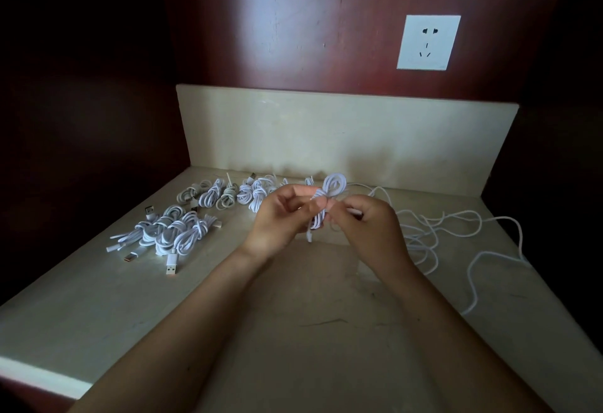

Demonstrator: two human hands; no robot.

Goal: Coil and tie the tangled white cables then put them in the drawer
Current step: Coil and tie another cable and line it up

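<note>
White coil (334, 185) is pinched at its waist by my left hand (277, 220) and right hand (368, 226), above the counter (293, 314); bundles (169, 233) lie left, loose cables (424, 233) right.

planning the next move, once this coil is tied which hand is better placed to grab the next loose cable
Probably the right hand: it is beside the loose cables, while the left hand is nearer the tied bundles. Both pinch the coil.
</note>
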